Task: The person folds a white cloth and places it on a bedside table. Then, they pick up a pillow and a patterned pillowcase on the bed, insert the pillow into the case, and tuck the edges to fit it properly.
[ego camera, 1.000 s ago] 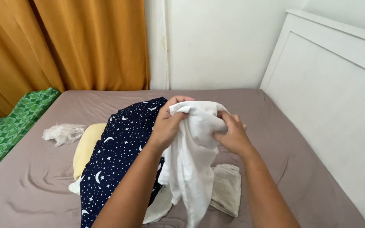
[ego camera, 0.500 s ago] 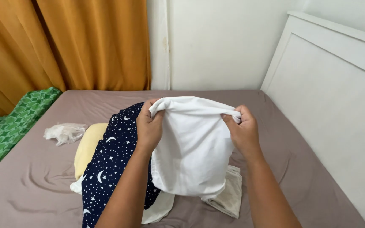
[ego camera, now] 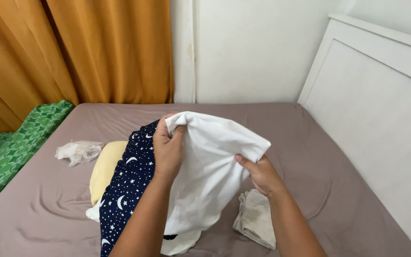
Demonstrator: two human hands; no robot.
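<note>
White cloth (ego camera: 210, 176) hangs spread between both hands above the middle of the bed (ego camera: 310, 143), its lower edge draping down onto the pile of laundry beneath. Left hand (ego camera: 168, 147) is clamped on the cloth's top corner, fingers curled over the hem at about 11 o'clock of the cloth. Right hand (ego camera: 261, 173) pinches the cloth's far edge at about 3 o'clock, lower than the left, so the top edge slopes down to the right. The two hands are well apart, with the fabric stretched between them.

Under the left forearm lies a navy garment (ego camera: 129, 185) printed with white moons and stars, and just beside it at 9 o'clock a pale yellow piece (ego camera: 103, 166). A folded beige cloth (ego camera: 255, 219) lies at 5 o'clock, touching the white cloth's hanging part (or so nearly that I cannot tell). A crumpled clear plastic bag (ego camera: 78, 151) rests farther out at 9 o'clock. A green patterned blanket (ego camera: 15, 147) lies along the left edge, orange curtains (ego camera: 72, 47) at 11 o'clock, a white headboard (ego camera: 381, 109) at 3 o'clock.
</note>
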